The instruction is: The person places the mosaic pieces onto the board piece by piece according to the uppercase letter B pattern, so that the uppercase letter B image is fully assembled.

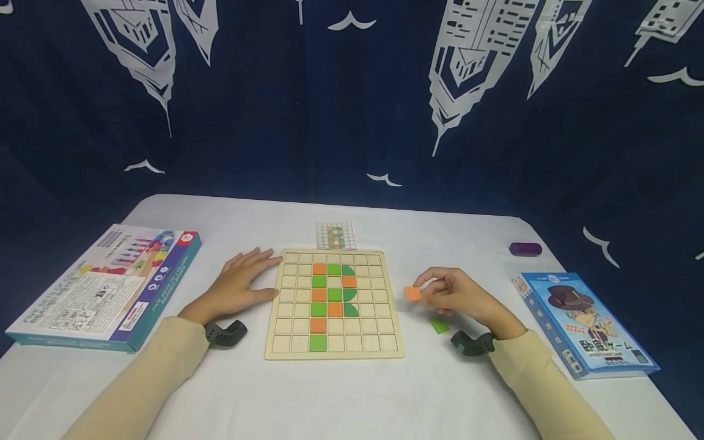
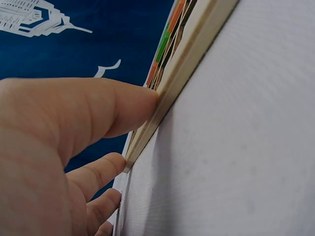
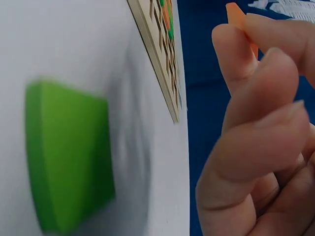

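A wooden grid board lies mid-table, with orange, light green and dark green tiles set in its cells. My left hand rests at the board's left edge, fingers spread, thumb and fingertips touching the rim; the left wrist view shows the thumb against the side. Right of the board, my right hand pinches a square orange tile between thumb and forefinger. Below that hand a loose green square tile lies on the cloth, large and near in the right wrist view.
Behind the board lies a small pattern card with a coloured grid. A large flat game box is at the left, a blue box at the right. A purple cylinder lies at the far right. A dark patterned curtain hangs behind.
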`<state>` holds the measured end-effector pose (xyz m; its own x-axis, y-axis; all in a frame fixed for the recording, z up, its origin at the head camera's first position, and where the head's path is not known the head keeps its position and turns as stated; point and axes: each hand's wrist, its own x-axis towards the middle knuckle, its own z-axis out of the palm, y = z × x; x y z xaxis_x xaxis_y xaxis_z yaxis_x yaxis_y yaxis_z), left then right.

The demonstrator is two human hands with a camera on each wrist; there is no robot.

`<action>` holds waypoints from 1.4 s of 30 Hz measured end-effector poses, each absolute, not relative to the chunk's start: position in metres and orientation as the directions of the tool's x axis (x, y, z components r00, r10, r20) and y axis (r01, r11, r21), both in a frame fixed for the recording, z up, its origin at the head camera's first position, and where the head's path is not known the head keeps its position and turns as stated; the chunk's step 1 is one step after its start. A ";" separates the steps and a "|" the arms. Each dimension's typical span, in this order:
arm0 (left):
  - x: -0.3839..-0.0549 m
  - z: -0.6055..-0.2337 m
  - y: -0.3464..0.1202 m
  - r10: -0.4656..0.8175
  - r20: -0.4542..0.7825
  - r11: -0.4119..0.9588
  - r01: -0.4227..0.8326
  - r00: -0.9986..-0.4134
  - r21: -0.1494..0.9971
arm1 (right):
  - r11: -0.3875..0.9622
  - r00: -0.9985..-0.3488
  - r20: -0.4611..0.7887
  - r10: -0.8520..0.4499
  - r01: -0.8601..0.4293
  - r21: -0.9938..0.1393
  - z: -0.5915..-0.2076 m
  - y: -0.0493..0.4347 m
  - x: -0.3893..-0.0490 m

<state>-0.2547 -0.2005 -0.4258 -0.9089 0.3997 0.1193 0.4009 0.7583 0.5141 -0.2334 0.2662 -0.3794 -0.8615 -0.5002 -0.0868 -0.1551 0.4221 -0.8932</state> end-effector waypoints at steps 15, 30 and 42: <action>-0.255 -0.426 -0.201 0.402 0.117 0.759 0.402 -0.908 0.513 | 0.330 -0.828 -0.078 -0.556 -0.134 -0.934 -0.384 0.238 -0.223; -0.253 -0.425 -0.201 0.406 0.121 0.750 0.406 -0.906 0.522 | 0.234 -0.773 -0.099 -0.626 -0.065 -0.970 -0.394 0.203 -0.207; -0.255 -0.425 -0.202 0.406 0.117 0.754 0.404 -0.906 0.518 | 0.273 -0.752 -0.109 -0.650 -0.098 -0.957 -0.399 0.176 -0.198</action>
<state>-0.2547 -0.2015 -0.4255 -0.9065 0.4057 0.1172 0.4043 0.7539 0.5178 -0.1976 0.1762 -0.3990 -0.7524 -0.6497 -0.1087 -0.0976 0.2731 -0.9570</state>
